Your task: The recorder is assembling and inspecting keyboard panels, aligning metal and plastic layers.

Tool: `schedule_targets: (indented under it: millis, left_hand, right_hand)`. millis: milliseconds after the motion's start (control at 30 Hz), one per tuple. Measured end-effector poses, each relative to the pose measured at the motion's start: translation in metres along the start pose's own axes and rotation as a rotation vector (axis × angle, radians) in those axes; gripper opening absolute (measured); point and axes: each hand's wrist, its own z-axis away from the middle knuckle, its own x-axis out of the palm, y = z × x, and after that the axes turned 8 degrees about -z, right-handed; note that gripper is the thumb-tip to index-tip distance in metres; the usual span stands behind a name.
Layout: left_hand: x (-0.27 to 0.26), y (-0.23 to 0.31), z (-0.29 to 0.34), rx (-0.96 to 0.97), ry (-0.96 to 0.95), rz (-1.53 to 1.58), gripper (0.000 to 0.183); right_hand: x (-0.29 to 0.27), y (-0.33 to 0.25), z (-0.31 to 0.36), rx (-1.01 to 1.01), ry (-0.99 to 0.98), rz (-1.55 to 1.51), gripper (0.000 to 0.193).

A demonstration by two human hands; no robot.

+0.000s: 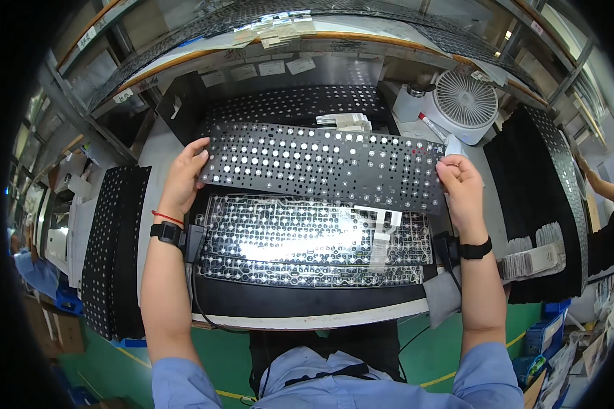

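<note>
A long black perforated sheet (320, 163), dotted with small round holes, is held flat above the workbench by both hands. My left hand (183, 178) grips its left end and my right hand (461, 185) grips its right end. Directly beneath lies a shiny clear membrane sheet (307, 238) on a black fixture (307, 300), with a white strip (382, 235) resting on its right part. Both wrists wear black bands with cords running off them.
Stacks of black perforated sheets lie at the left (112, 245), at the right (546, 198) and behind (293, 102). A small white fan (465, 102) stands at the back right. Another person's arm (604, 187) shows at the far right. Green floor lies below.
</note>
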Motion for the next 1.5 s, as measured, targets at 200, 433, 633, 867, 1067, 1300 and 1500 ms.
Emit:
schedule_targets:
  millis: [200, 433, 633, 867, 1067, 1300, 1500]
  left_hand:
    - [-0.011, -0.01, -0.005, -0.066, -0.068, -0.141, 0.024]
    - [-0.007, -0.01, -0.005, -0.075, -0.056, -0.081, 0.014]
    - [-0.038, -0.029, -0.016, -0.019, 0.015, 0.114, 0.028]
    - [-0.019, -0.017, -0.012, -0.037, 0.152, 0.187, 0.036]
    - [-0.021, -0.015, -0.01, -0.065, 0.072, 0.083, 0.033]
    - [-0.019, -0.014, -0.008, -0.08, -0.001, 0.051, 0.032]
    - [-0.005, -0.006, -0.001, -0.167, -0.122, -0.019, 0.035]
  right_hand:
    - [0.011, -0.006, 0.002, 0.004, -0.049, 0.046, 0.044]
    - [0.009, -0.005, 0.004, -0.023, -0.084, 0.027, 0.047]
    - [0.016, -0.014, 0.004, 0.089, -0.025, 0.108, 0.038]
    - [-0.003, 0.002, 0.003, 0.223, -0.249, 0.492, 0.033]
    - [-0.002, -0.001, 0.007, 0.226, -0.501, 0.645, 0.035]
    - [0.0, 0.001, 0.006, 0.246, -0.449, 0.58, 0.009]
    - [-0.003, 0.006, 0.001, 0.085, -0.292, 0.592, 0.007]
